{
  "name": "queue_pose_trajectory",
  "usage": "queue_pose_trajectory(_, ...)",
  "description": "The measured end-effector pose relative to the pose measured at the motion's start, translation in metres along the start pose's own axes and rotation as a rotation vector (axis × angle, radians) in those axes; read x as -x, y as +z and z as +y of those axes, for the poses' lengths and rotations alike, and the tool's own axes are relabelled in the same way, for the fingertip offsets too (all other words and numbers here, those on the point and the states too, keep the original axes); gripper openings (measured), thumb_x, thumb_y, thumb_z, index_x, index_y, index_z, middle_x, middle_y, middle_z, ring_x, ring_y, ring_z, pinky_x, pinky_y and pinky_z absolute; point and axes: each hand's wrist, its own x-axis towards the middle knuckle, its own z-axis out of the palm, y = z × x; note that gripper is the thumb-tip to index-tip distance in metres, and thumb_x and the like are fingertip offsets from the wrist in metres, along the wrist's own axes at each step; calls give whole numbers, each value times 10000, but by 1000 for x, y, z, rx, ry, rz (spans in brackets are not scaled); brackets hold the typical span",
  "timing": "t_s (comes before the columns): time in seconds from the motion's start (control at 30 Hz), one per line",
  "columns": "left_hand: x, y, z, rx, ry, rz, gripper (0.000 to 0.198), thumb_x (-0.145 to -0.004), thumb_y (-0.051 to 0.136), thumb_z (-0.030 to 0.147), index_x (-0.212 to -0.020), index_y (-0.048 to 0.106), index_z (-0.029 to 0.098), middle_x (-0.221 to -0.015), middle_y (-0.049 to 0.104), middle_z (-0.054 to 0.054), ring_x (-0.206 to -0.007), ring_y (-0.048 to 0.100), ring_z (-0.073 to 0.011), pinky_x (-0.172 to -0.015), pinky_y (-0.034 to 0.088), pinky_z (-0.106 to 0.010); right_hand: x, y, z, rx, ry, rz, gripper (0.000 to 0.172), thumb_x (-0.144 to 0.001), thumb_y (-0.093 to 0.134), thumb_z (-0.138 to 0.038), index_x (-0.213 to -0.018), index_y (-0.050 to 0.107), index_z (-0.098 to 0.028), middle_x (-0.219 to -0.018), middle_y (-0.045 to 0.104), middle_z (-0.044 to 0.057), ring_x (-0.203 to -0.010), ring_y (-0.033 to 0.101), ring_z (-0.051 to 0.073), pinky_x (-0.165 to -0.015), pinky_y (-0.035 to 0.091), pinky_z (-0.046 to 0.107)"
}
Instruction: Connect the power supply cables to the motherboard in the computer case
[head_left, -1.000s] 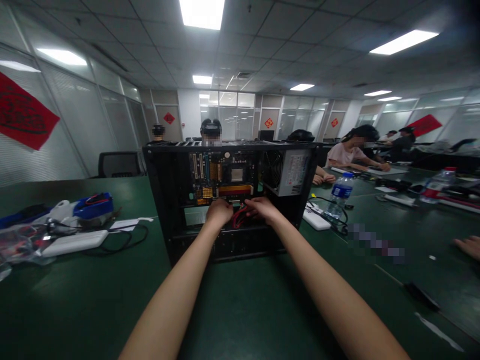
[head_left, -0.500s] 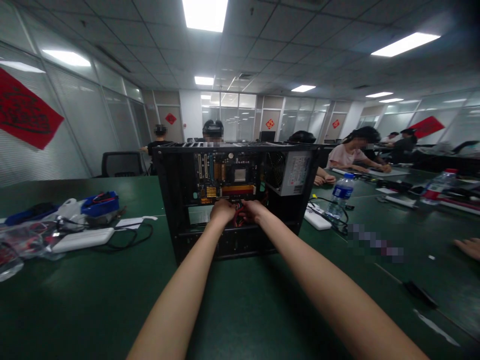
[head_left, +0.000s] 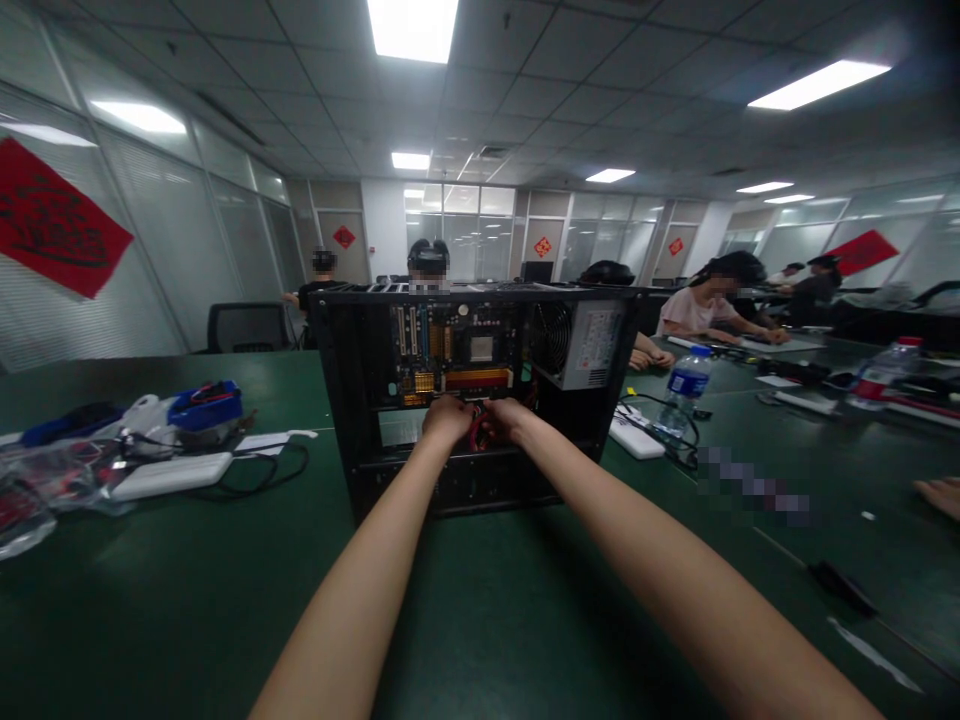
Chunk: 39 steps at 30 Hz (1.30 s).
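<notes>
An open black computer case (head_left: 341, 400) stands on the green table (head_left: 480, 620) in front of me, its side off. Inside I see a motherboard (head_left: 450, 355) and a grey power supply with a fan (head_left: 581, 345). Both my arms reach into the case. My left hand (head_left: 448, 418) and my right hand (head_left: 508, 420) are close together below the motherboard, fingers curled around a bundle of red cables (head_left: 475, 432). The fingertips are hidden behind the hands.
Left of the case lie a white power strip (head_left: 172, 475), black cords, a blue object (head_left: 206, 405) and plastic bags. A water bottle (head_left: 681, 390) and white adapter (head_left: 634, 438) stand to the right. Other people sit at tables behind; someone's hand (head_left: 937, 495) rests at far right.
My right hand has moved left toward my left hand, so both now meet on the red cables. The view has shifted slightly left.
</notes>
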Motion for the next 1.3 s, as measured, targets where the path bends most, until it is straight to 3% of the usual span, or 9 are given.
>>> queue_pose_trajectory(0.33,-5,0,0,-64,-12,14,387,-952,481,426,-975,792,196,-1039,762,-134,-1006,708,-237,-804,511,-266,-13,-5,-2,167,-84,-38,274,-1008,571,-376,-1097,618,-121,-894,642,23,-674,611,98,-594,541,232)
queue_pose_trajectory(0.53,0,-7,2,-115,2,45,416,-948,499,509,-1044,780,218,-1069,753,-123,-1037,694,-249,-827,512,-291,-12,-25,9,460,-334,-28,254,-1034,476,-237,-884,648,-125,-724,656,21,-503,556,87,-508,425,208)
queue_pose_trajectory(0.67,1,-8,6,-152,23,45,378,-960,502,454,-1033,780,208,-1073,748,-133,-1032,691,-239,-847,509,-288,-13,-27,10,664,-516,39,225,-949,559,-123,-745,651,-143,-865,723,105,-790,686,172,-672,449,217)
queue_pose_trajectory(0.8,-1,-8,9,-200,87,19,357,-975,485,366,-1004,781,170,-1097,737,-150,-1070,677,-252,-909,501,-300,-17,-26,11,823,-604,109,134,-896,579,-79,-836,684,-137,-995,725,181,-995,686,275,-781,454,269)
queue_pose_trajectory(0.93,2,-7,13,-246,116,26,359,-985,469,326,-1075,750,122,-1130,715,-184,-1108,661,-277,-952,493,-329,-21,-26,13,912,-637,136,158,-905,546,-86,-922,698,-125,-1036,712,221,-1025,684,320,-800,462,310)
queue_pose_trajectory(1.3,0,-5,17,-258,119,27,360,-994,459,300,-1074,739,89,-1094,712,-200,-1095,663,-280,-953,501,-343,-24,-26,11,985,-641,165,219,-953,517,-151,-958,735,-140,-1009,731,197,-973,704,291,-773,470,292)
